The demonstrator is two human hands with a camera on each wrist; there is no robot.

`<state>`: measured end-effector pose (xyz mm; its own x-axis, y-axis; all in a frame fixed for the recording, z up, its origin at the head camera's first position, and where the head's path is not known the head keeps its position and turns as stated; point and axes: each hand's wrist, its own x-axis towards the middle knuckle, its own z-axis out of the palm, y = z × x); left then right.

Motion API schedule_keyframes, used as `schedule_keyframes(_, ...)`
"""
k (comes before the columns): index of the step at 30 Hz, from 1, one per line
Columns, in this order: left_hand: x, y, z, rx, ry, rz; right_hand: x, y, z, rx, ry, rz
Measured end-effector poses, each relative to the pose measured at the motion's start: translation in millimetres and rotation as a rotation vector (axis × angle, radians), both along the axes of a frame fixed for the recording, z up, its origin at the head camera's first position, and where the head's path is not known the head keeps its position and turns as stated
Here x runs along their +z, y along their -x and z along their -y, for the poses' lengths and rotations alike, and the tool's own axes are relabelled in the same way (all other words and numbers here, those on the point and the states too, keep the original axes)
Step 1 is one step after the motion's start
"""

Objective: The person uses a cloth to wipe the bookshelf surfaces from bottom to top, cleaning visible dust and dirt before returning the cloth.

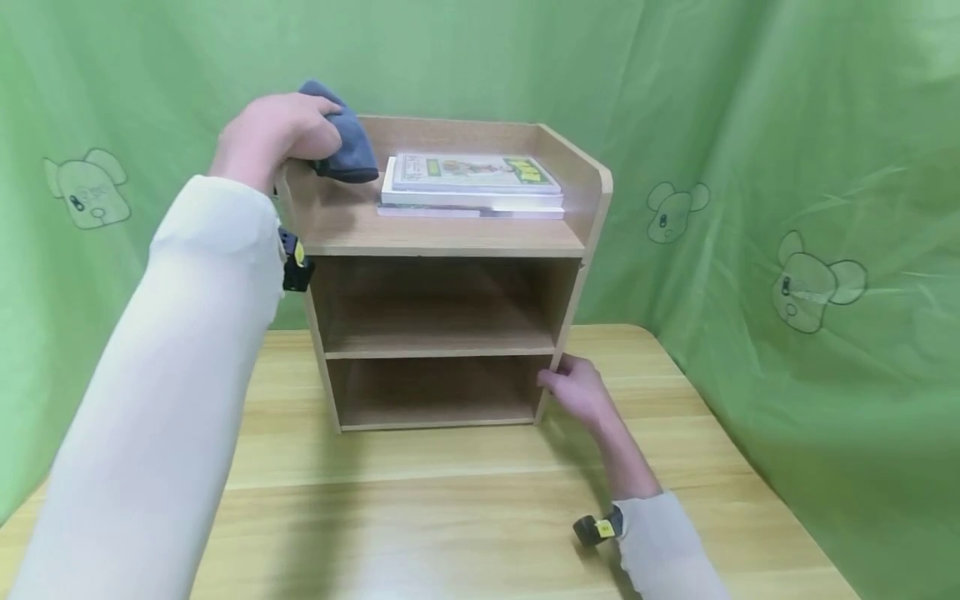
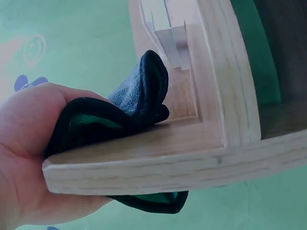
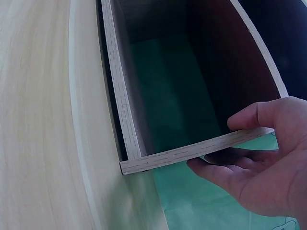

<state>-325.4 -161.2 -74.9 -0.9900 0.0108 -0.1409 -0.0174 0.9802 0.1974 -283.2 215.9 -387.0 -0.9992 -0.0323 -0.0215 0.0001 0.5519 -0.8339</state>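
Note:
A small wooden shelf unit [image 1: 442, 250] with two open compartments under a railed top stands on the table. My left hand [image 1: 273, 137] holds a blue-grey cloth [image 1: 348, 142] with dark edging at the top of the left side panel. In the left wrist view the cloth [image 2: 129, 91] folds over that panel [image 2: 134, 170], showing on both its faces. Low on the right side panel, my right hand [image 1: 581, 392] grips the board's edge. The right wrist view has the thumb [image 3: 254, 115] on the inner face and the fingers [image 3: 216, 172] outside.
Several books [image 1: 472, 187] lie stacked on the unit's top board. The light wooden table [image 1: 450, 517] extends in front of the unit. A green curtain [image 1: 825, 208] with cartoon animal faces hangs behind and to the right.

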Motion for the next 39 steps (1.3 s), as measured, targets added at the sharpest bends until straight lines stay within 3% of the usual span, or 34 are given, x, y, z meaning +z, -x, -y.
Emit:
schedule_keyframes(13,-8.5,-4.3,9.2,-0.025,-0.074,-0.085,0.2,-1.5,0.8,0.008,-0.014,-0.021)
schedule_keyframes(22,-19.2,-20.7,9.9,-0.071,-0.082,-0.222,1.1,-0.8,0.4,-0.006,-0.023,-0.016)
schedule_keyframes(30,-35.0,-32.9,9.2,-0.044,-0.187,-0.366,0.7,-1.0,0.5,-0.007,-0.018,-0.014)
schedule_keyframes(39,-46.4,-48.6,9.0,-0.037,-0.248,-0.477,0.3,0.2,2.5,-0.003,-0.019,-0.014)
